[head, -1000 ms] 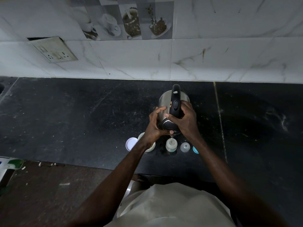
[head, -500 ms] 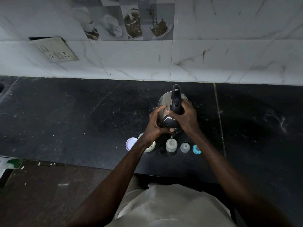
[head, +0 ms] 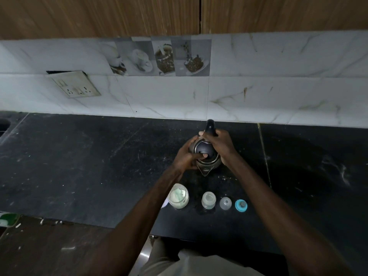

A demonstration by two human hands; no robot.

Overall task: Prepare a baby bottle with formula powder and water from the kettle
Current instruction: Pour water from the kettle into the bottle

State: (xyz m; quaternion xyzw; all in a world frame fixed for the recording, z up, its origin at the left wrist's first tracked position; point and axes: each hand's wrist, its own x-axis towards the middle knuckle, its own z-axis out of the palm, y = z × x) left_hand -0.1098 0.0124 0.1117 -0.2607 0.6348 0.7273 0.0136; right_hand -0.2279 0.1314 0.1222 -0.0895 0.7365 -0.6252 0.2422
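Steel kettle (head: 209,167) (dark lid (head: 203,150)): right hand (head: 221,145) fingers grip handle (head: 210,126), left hand (head: 186,156) fingers clasp body.

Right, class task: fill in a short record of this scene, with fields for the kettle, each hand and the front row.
kettle: upright, lid shut, spout toward the front row
right hand: grips the kettle's handle
left hand: holds the kettle's side, thumb on the lid
front row, left to right: open powder jar, open baby bottle, clear cap, blue teat ring
surface: black countertop

Dim light, black stone countertop (head: 79,156), white marble wall tiles (head: 278,92), loose socket plate (head: 75,86), wooden cabinets (head: 119,14) above
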